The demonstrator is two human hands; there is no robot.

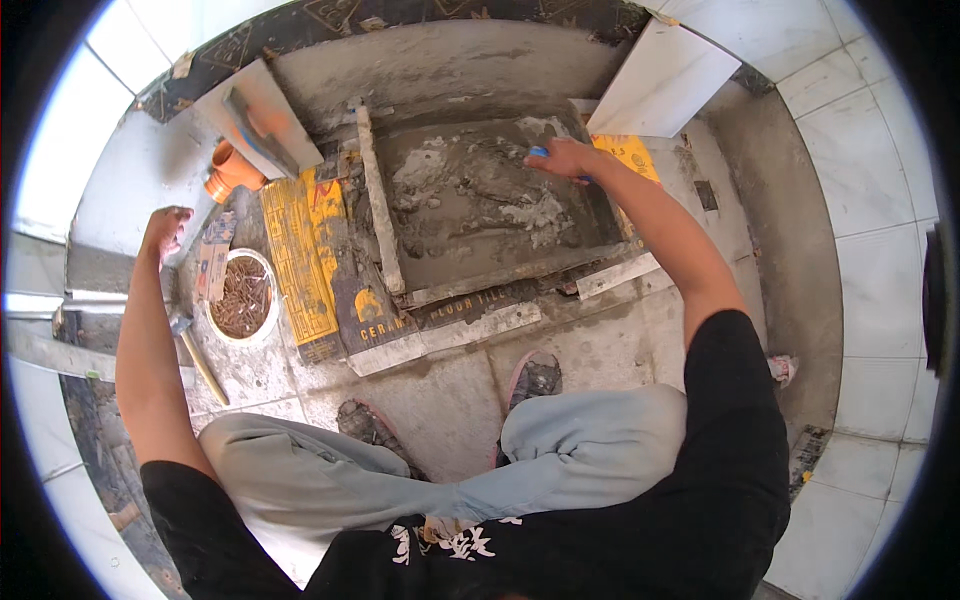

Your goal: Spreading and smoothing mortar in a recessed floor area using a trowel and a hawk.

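1. Mortar point(445, 180), grey and wet-looking, lies inside a low frame point(376, 195) on the floor point(450, 395), in front of the shoes point(535, 378).
2. Right hand point(568, 160) is over the far right part of the mortar; its grip is closed around a blue handle point(538, 152) (the rest of this tool I cannot make out).
3. Left hand point(168, 230) is well apart from the mortar, near the orange pipe point(236, 165); its fingers look curled, but I cannot tell whether the grip holds something.
4. The mortar should be, I judge, heavy, soft and sticky, so a tool suits it better than bare fingers.
5. The handle is probably stiff and light; wet mortar could make it slippery, so its middle is the best place to hold.
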